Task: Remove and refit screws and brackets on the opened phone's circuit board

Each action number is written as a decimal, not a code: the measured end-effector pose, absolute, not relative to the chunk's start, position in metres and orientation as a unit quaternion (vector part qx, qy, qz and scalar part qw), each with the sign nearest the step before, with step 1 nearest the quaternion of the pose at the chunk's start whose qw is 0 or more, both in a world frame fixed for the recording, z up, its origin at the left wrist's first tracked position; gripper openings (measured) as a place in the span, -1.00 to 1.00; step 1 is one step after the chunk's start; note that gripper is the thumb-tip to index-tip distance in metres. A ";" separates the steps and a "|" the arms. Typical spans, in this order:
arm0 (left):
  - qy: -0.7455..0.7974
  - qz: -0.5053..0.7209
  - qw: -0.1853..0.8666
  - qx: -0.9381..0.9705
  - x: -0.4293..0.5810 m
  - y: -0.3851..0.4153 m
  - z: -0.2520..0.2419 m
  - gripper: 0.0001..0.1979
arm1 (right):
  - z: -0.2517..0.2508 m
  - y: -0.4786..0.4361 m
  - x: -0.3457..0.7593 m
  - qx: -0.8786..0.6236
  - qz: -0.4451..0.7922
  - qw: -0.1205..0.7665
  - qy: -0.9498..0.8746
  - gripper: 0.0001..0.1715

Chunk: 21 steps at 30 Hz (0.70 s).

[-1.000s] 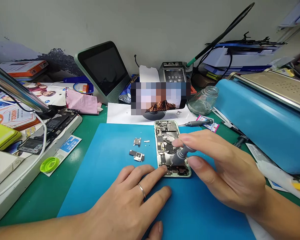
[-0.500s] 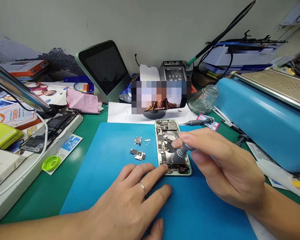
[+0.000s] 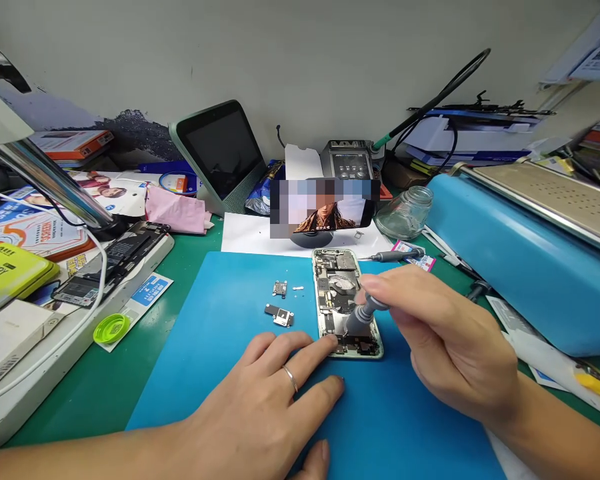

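Phone (image 3: 337,301) lies open, innards up, on the mat (image 3: 205,373), just ahead of both hands. Right hand (image 3: 447,340) has its fingers closed on the screwdriver (image 3: 359,320), shaft leaning, tip down at the phone's lower end. Left hand (image 3: 260,400) is loosely spread, gripping nothing, one fingertip on the phone's lower left edge. Can't tell if the bit is seated; tip's too small to read here. Main risk, I'd say: tilted bit cams out, strips a head or skids into the board or a flex. Only one fingertip bracing, so torque could also twist the phone. Loose board (image 3: 280,289) and bracket (image 3: 280,315) sit near the left knuckles; a careless sweep could scatter them.
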<state>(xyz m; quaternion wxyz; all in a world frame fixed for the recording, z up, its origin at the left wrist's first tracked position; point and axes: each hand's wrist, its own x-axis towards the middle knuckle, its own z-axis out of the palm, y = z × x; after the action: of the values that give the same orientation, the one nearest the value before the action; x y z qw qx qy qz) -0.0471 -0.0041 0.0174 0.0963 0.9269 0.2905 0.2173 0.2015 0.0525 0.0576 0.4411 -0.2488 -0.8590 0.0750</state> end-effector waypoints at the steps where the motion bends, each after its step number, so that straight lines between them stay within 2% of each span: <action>1: 0.289 0.215 0.092 0.928 -0.047 -0.004 0.018 -0.61 | 0.058 0.053 0.202 -0.248 0.066 0.442 -0.860 -0.27; 21: 0.285 0.234 0.080 0.926 -0.047 -0.005 0.006 -0.61 | 0.059 0.054 0.202 -0.248 0.061 0.442 -0.860 -0.33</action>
<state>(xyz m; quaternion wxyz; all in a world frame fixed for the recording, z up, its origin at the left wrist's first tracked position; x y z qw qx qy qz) -0.0470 -0.0055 0.0057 0.0803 0.9260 0.2850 0.2343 0.2020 0.0539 0.0592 0.4419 -0.2480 -0.8600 0.0606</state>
